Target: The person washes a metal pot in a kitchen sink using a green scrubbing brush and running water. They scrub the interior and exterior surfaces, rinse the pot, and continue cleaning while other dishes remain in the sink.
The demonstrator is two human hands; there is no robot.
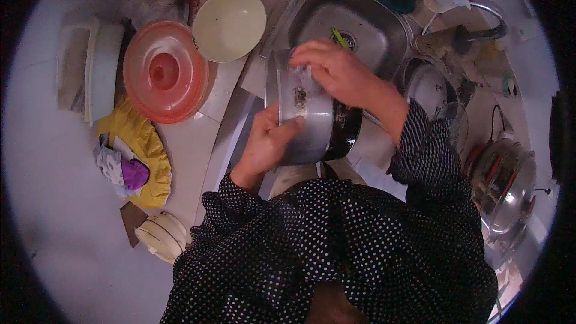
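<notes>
My left hand (272, 137) grips the rim of a silver metal pot (310, 132) with a blackened base, thumb on the outer wall and fingers inside. The pot is tipped on its side in front of my body, its mouth to the left. Curled over the upper part of the pot's wall is my right hand (344, 69), above a dark handle mount (301, 96). Something pale shows under its fingers, too blurred to name, and whether they grip it is unclear. Beyond the pot lies a stainless steel sink (369, 27) with a green scrap (338, 38) by its drain.
A cream bowl (229, 27) and a red plastic lid (193, 72) sit on the left counter. A yellow cloth (153, 153) lies nearer. A bent faucet (495, 18) rises right of the sink. Glass-lidded cookware (504, 184) stands at the right, near my elbow.
</notes>
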